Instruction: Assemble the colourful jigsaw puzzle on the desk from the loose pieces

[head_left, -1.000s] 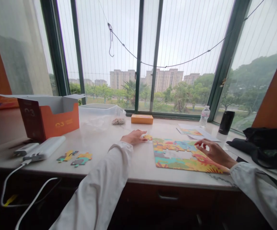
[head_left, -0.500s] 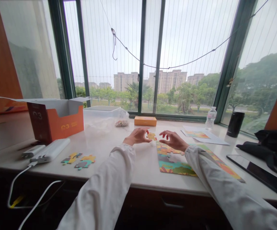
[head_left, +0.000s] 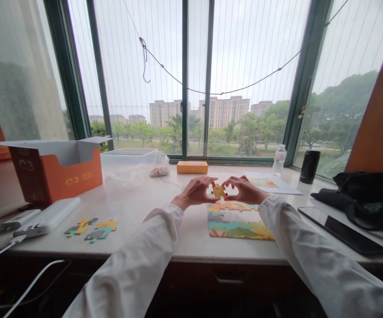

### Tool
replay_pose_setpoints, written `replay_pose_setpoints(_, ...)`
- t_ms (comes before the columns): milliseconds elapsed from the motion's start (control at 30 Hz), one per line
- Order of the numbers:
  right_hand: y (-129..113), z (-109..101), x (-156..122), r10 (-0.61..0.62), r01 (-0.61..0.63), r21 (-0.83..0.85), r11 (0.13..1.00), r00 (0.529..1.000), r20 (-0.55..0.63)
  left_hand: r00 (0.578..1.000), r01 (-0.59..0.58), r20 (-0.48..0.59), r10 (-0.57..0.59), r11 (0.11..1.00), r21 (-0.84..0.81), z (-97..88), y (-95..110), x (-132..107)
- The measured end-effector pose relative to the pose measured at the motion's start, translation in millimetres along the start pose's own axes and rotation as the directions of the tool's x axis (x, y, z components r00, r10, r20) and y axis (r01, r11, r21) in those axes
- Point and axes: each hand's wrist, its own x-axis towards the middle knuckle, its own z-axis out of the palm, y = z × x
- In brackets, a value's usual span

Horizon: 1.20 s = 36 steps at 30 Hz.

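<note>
A yellow jigsaw puzzle piece [head_left: 218, 191] is held up above the table. My left hand [head_left: 195, 193] pinches its left edge between thumb and fingers. From the other side, my right hand [head_left: 244, 191] curls its fingers and thumb round to the piece's right edge. Just below and in front lies the partly assembled jigsaw puzzle [head_left: 236, 232], with a bare gap in its middle; my right forearm hides its right part. Several loose puzzle pieces [head_left: 101, 230] lie on the table to the left of my left sleeve.
On the left stand an orange box [head_left: 74, 174] and a white power bank [head_left: 47, 217] with a cable. A small orange box [head_left: 192, 167] sits by the window. To the right are a printed sheet [head_left: 286, 189], a water bottle [head_left: 279, 160], a black cup [head_left: 309, 167] and a phone [head_left: 342, 229].
My right hand has come in to the puzzle piece, which now sits between both hands. The view has turned slightly to the right.
</note>
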Motion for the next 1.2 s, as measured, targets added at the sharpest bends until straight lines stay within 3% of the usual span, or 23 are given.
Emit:
replay_pose_setpoints(167,13,-40,-44,0.027,-0.045,0.096,0.994,0.983,0.179,0.998,-0.047,-0.031,0.046,0.998,-0.047,25.1,50,13)
replay_pose_setpoints(333,49,-52,-93,0.154,-0.243,0.274,0.930,0.939,0.308,0.983,-0.146,0.101,0.150,0.988,-0.046,49.3,82,19)
replay_pose_setpoints(467,66,-45,-106,0.211,-0.335,0.277,0.900,0.893,0.397,0.950,-0.212,0.217,0.224,0.974,-0.075,47.9,86,15)
replay_pose_setpoints(733,54,-35,-98,0.255,-0.416,0.279,0.866,0.846,0.469,0.930,-0.209,0.276,0.244,0.966,-0.150,44.6,86,17)
replay_pose_setpoints(1000,58,-37,-99,0.219,-0.368,0.300,0.880,0.875,0.432,0.917,-0.239,0.288,0.277,0.958,-0.160,42.7,85,17)
replay_pose_setpoints(1200,61,-35,-98,0.211,-0.375,0.316,0.872,0.869,0.447,0.904,-0.253,0.301,0.303,0.948,-0.193,40.4,87,16)
